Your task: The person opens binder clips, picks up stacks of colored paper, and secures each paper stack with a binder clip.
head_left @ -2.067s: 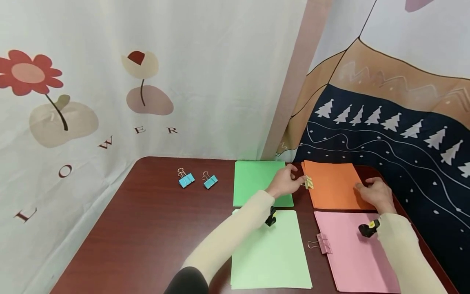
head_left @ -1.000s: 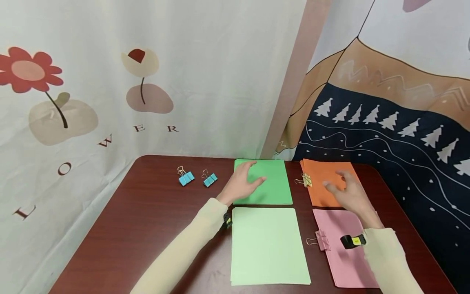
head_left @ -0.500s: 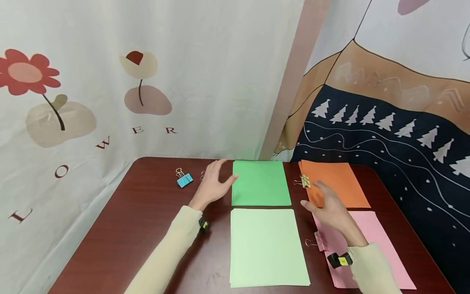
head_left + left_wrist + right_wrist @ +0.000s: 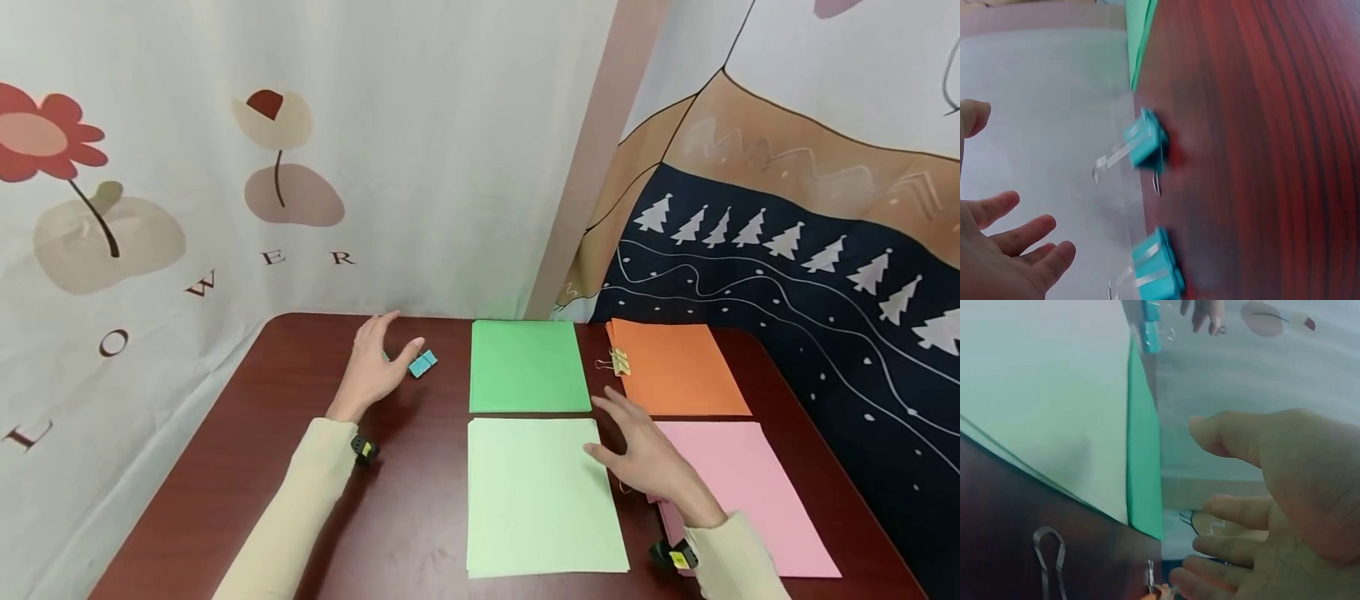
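My left hand (image 4: 371, 367) hovers at the back left of the table, fingers spread and thumb apart, holding nothing. Close to its thumb lies a blue binder clip (image 4: 422, 363); a second blue binder clip (image 4: 1159, 269) is mostly hidden behind the hand in the head view. My right hand (image 4: 641, 450), fingers loosely bent with nothing in them, is above the right edge of the pale green paper stack (image 4: 543, 508). Beyond that stack lies a bright green paper stack (image 4: 528, 367). Neither green stack shows a clip.
At the back right, an orange paper stack (image 4: 686, 371) carries a gold binder clip (image 4: 619, 362) on its left edge. A pink paper stack (image 4: 757, 492) lies in front of it, its clip mostly behind my right hand. Curtains stand behind the table (image 4: 247, 467).
My left hand let go of the gold clip on the orange stack and moved left across the green paper to the blue clips. My right hand left the orange stack, moving left and nearer.
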`<state>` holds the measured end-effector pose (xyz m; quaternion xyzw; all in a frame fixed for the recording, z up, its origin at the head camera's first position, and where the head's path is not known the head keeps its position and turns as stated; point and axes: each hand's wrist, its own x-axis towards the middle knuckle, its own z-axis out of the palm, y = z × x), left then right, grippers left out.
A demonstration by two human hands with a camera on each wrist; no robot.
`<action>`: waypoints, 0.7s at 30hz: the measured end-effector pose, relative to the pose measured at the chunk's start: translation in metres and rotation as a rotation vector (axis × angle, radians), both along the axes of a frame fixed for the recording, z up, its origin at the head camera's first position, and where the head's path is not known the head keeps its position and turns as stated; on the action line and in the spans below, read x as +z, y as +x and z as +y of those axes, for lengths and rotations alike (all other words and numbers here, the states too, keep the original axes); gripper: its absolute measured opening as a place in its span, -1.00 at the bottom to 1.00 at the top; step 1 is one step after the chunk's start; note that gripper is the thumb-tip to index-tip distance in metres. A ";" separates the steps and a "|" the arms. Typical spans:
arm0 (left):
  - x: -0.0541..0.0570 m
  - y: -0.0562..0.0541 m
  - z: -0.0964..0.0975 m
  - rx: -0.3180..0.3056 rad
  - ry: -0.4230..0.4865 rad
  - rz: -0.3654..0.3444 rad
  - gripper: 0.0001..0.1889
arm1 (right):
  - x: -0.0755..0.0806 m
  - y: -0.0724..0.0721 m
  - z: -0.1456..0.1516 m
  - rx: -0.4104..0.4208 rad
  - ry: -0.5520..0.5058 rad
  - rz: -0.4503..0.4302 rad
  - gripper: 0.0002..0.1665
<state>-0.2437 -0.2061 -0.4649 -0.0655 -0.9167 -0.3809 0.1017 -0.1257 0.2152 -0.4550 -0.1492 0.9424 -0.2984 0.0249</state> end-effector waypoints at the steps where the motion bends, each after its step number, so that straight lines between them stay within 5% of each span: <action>1: 0.000 -0.001 -0.005 0.008 -0.006 0.001 -0.15 | -0.002 0.001 -0.002 0.013 0.008 -0.006 -0.18; 12: -0.008 -0.013 -0.048 0.055 -0.059 -0.042 -0.19 | -0.012 0.008 -0.019 0.090 0.053 -0.098 -0.23; 21: -0.017 -0.022 -0.062 0.048 -0.124 -0.205 -0.28 | -0.017 0.012 -0.024 0.102 0.125 -0.141 -0.22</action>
